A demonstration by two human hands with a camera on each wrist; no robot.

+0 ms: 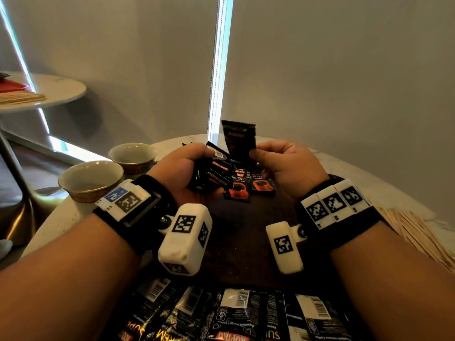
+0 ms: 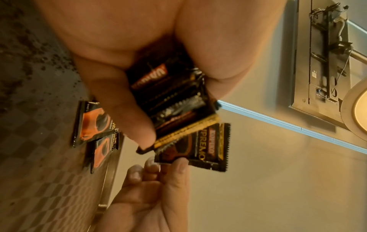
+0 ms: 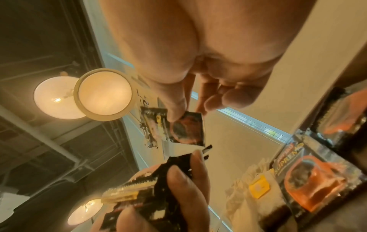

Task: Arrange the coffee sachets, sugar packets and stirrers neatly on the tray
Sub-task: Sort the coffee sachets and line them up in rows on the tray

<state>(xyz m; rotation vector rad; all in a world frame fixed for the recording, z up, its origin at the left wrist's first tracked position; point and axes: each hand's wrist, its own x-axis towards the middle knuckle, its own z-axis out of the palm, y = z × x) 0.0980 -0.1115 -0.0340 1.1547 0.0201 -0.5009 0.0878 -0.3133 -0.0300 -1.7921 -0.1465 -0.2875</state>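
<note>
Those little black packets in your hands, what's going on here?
A person is sorting coffee sachets at a round table. The left hand grips a bundle of sachets, while the right hand pinches a single sachet upright above the dark tray. Two sachets already lie side by side on the tray, more sachets lie along the near edge, wooden stirrers wait at the right, and two cups stand to the left.

Two cups (image 1: 91, 179), two sachets (image 1: 248, 187) on the tray (image 1: 246, 232), perhaps five nearer, stirrers (image 1: 418, 237) uncountable.
</note>
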